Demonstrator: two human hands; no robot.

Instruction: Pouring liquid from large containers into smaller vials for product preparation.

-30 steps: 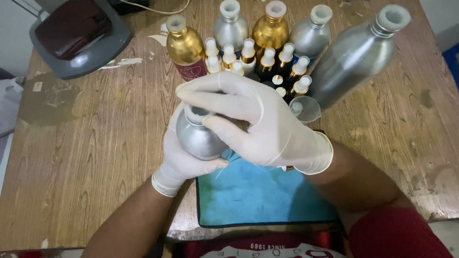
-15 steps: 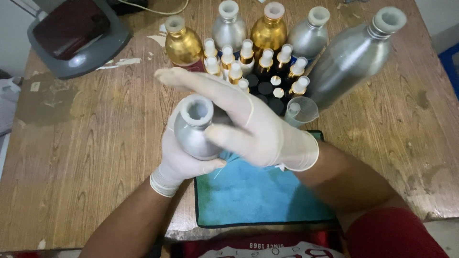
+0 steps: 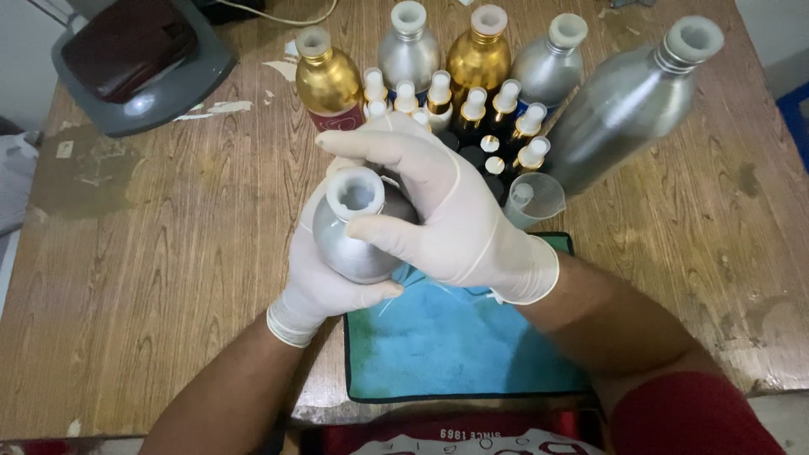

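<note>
My left hand (image 3: 316, 282), in a white glove, grips the body of a small silver metal bottle (image 3: 354, 240) from below and behind. The bottle points up at the camera and its white-rimmed mouth is open. My right hand (image 3: 438, 211), also gloved, lies against the bottle's right side, thumb under the neck and index finger stretched leftward above the mouth. Both hands hover over a blue-green cloth (image 3: 459, 341) at the near table edge.
Behind the hands stand two gold bottles (image 3: 329, 80), several silver bottles (image 3: 410, 50), a large silver bottle (image 3: 628, 105) and a cluster of small white-capped spray vials (image 3: 497, 114). A clear small beaker (image 3: 533, 198) sits right. A grey tray with a dark red pad (image 3: 139, 59) is far left.
My right hand has slid off the top of the silver bottle toward its right side, uncovering the open mouth. The bottle has tilted up toward the camera.
</note>
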